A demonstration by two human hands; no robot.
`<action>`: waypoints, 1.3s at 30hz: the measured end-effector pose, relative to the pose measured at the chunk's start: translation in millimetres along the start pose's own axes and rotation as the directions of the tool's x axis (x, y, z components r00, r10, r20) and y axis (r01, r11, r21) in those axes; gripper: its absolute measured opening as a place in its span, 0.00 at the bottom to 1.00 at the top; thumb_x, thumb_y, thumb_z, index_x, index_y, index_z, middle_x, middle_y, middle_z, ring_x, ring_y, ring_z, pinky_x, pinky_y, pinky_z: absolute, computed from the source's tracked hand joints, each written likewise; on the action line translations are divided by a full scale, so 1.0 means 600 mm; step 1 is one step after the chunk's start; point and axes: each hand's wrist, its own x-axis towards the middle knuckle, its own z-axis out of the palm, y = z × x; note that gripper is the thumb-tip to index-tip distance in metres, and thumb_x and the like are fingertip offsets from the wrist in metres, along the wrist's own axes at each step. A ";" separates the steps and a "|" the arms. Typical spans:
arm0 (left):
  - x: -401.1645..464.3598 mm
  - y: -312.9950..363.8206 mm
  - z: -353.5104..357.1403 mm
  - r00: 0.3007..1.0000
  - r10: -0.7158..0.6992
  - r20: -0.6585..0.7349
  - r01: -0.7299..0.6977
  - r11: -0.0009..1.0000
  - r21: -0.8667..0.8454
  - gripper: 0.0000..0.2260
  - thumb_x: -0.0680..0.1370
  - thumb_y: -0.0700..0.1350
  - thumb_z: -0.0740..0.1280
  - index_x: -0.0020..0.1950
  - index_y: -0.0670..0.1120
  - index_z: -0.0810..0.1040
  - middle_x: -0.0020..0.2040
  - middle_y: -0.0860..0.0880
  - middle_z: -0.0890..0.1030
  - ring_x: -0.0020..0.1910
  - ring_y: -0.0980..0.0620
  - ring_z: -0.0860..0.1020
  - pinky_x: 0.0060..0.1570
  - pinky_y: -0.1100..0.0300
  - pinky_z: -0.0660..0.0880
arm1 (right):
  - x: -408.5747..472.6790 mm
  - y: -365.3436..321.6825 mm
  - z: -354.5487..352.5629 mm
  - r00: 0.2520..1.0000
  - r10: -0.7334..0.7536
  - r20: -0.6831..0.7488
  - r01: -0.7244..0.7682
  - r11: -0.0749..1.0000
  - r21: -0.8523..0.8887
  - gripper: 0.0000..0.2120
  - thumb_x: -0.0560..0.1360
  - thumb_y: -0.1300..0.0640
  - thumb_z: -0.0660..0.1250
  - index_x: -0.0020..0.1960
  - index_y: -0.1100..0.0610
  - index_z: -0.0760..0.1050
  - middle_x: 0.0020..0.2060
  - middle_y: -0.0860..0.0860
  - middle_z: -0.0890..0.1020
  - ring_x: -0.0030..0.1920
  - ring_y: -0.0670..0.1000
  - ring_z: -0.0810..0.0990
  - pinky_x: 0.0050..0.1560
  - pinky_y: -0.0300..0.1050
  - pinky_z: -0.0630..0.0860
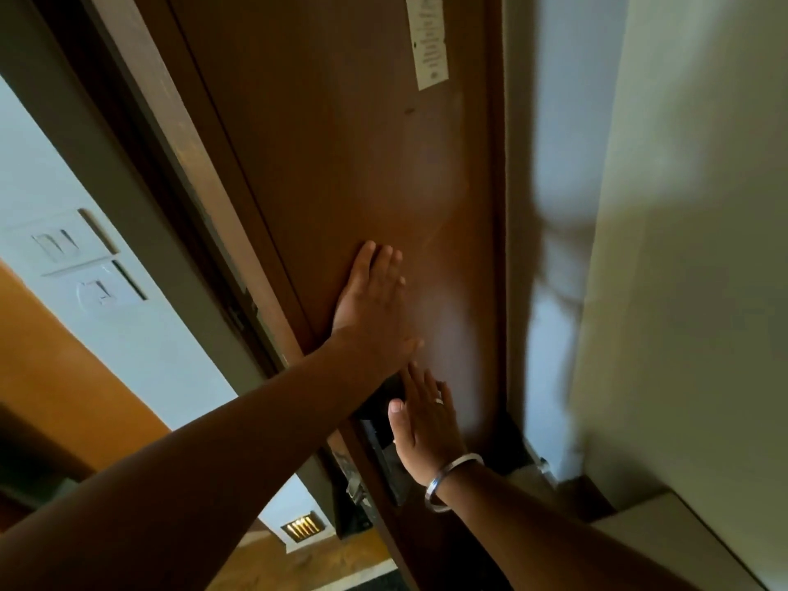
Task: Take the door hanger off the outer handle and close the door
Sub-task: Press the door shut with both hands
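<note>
- Head view: my left hand (372, 300) lies flat, fingers spread, on the brown door (341, 164).
- my right hand (422, 424) flat too, grasping nothing, over the black lock plate (383, 424).

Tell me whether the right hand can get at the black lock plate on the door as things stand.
Probably yes. The right hand lies flat on the door right beside the black lock plate, partly over it, with nothing between them. The left hand presses higher up, and its forearm crosses only the plate's top.
</note>
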 end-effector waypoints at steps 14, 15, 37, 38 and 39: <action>-0.015 -0.111 0.181 0.975 -0.199 -0.098 0.184 0.972 -0.148 0.31 0.81 0.61 0.51 0.81 0.52 0.48 0.81 0.42 0.40 0.79 0.44 0.41 0.70 0.37 0.29 | 0.141 -0.081 0.125 0.964 -0.149 0.222 0.138 0.988 0.063 0.38 0.78 0.37 0.52 0.78 0.53 0.37 0.78 0.55 0.37 0.78 0.55 0.40 0.76 0.55 0.51; -0.011 -0.118 0.202 0.972 -0.206 -0.109 0.189 0.971 -0.148 0.31 0.81 0.61 0.52 0.81 0.52 0.48 0.81 0.43 0.41 0.79 0.44 0.41 0.71 0.37 0.31 | 0.155 -0.087 0.140 0.964 -0.146 0.223 0.139 0.989 0.048 0.39 0.78 0.36 0.52 0.77 0.52 0.36 0.77 0.56 0.37 0.78 0.55 0.40 0.76 0.56 0.51; 0.169 -0.272 0.629 0.796 -0.542 -0.270 0.398 0.804 -0.441 0.33 0.79 0.62 0.55 0.81 0.54 0.48 0.81 0.42 0.45 0.79 0.40 0.42 0.74 0.38 0.35 | 0.564 -0.092 0.295 0.786 -0.552 0.279 0.600 0.573 -0.558 0.42 0.70 0.33 0.60 0.77 0.52 0.54 0.77 0.59 0.55 0.76 0.63 0.54 0.73 0.65 0.50; 0.177 -0.274 0.643 0.791 -0.559 -0.250 0.412 0.788 -0.458 0.32 0.79 0.60 0.55 0.81 0.54 0.49 0.81 0.43 0.44 0.79 0.41 0.41 0.74 0.38 0.35 | 0.594 -0.089 0.294 0.769 -0.567 0.295 0.618 0.541 -0.570 0.42 0.70 0.33 0.61 0.77 0.52 0.55 0.77 0.58 0.56 0.76 0.63 0.54 0.73 0.65 0.49; 0.184 -0.275 0.655 0.785 -0.570 -0.244 0.417 0.777 -0.472 0.32 0.80 0.60 0.55 0.81 0.54 0.49 0.81 0.43 0.42 0.79 0.42 0.40 0.74 0.38 0.35 | 0.615 -0.084 0.293 0.754 -0.580 0.307 0.632 0.516 -0.578 0.42 0.70 0.33 0.62 0.77 0.53 0.55 0.77 0.58 0.57 0.76 0.62 0.54 0.74 0.65 0.49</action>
